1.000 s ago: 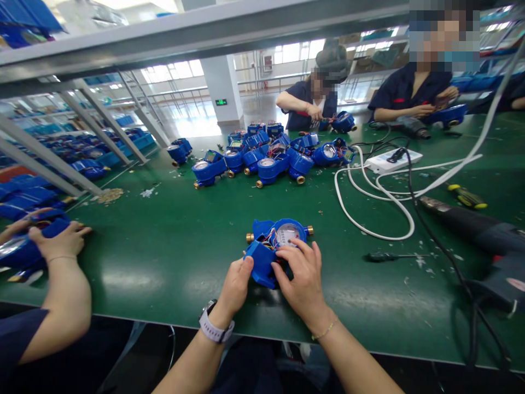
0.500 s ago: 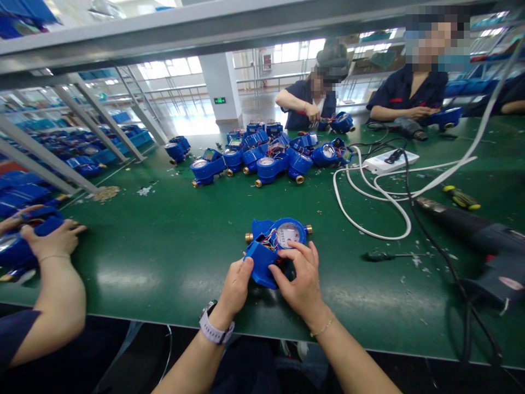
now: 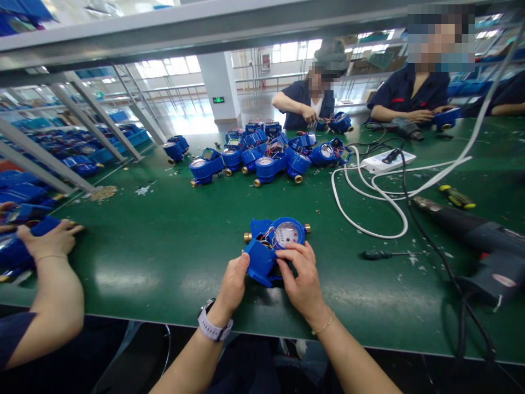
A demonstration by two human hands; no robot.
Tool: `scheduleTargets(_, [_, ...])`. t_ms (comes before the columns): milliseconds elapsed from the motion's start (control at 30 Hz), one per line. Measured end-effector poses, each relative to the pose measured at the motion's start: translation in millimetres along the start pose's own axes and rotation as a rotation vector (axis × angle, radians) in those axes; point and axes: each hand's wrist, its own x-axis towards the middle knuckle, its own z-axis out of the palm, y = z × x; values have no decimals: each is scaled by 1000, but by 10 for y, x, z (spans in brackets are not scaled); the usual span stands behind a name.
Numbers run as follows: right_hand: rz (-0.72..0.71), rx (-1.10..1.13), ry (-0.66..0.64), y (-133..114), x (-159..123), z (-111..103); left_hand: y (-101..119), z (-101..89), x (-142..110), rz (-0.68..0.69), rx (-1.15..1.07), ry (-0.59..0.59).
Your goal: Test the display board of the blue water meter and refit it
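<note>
Water meter before white cable, screwdriver

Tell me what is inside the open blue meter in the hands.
Inside the meter, a tangle of red and other coloured wires shows beside the dial. The left hand and right hand cover the lower part.

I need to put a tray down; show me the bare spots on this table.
Widest bare green lies between the co-worker's hand at left, the held meter and the meter pile. A smaller gap sits between the held meter and the white cable. The right side is crowded: cables, heat gun, screwdrivers.
</note>
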Motion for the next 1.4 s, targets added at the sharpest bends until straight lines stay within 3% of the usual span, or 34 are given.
scheduleTargets(133, [8,30,-46,-22,8,-30,6,-22,29,-1,-20,-27])
scheduleTargets(400, [37,46,-79,-75,37,-40,191,-75,65,38,203,-114])
scheduleTargets(800, [7,113,1,-16,-58,-70,184,-143,112,-30,139,-190])
scheduleTargets(900, [144,161,6,-72,-95,-111,200,-184,100,67,269,-222])
scheduleTargets(1067, [485,363,-270,-124,-73,-100,365,-248,104,349,633,-364])
scheduleTargets(1200, [515,376,-295,-101,-16,-78,463,-277,110,530,783,-441])
scheduleTargets(1400, [494,330,-303,-70,-2,-95,428,-278,121,568,849,-468])
